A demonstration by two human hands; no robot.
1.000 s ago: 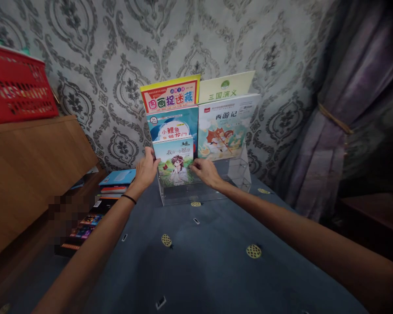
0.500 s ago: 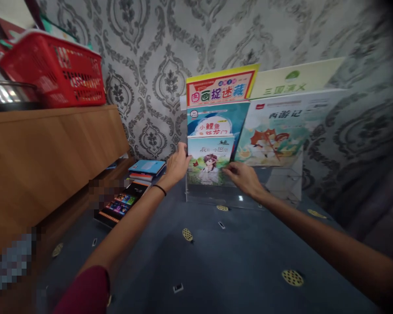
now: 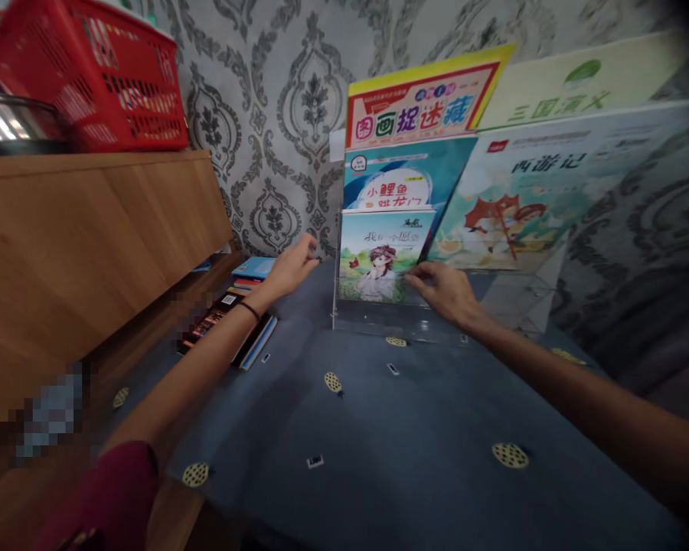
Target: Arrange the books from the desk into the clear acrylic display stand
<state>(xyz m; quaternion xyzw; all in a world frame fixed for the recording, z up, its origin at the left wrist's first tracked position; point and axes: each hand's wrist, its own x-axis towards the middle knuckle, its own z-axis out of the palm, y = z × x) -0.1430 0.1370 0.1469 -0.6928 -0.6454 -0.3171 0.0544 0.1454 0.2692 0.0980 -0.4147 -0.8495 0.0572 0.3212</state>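
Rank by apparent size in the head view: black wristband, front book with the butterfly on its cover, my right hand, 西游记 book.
Largest to smallest:
1. 西游记 book
2. Front book
3. Right hand
4. Black wristband

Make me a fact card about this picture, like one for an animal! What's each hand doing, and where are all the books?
Left hand: in the air left of the clear stand, holding nothing
Right hand: fingertips at the right edge of the small front book
Left side of stand: small front book, then the teal book, then the yellow-edged book
Right side of stand: umbrella-picture book, with the pale green book behind
Other books: lying books near the left forearm
Underneath: blue cloth
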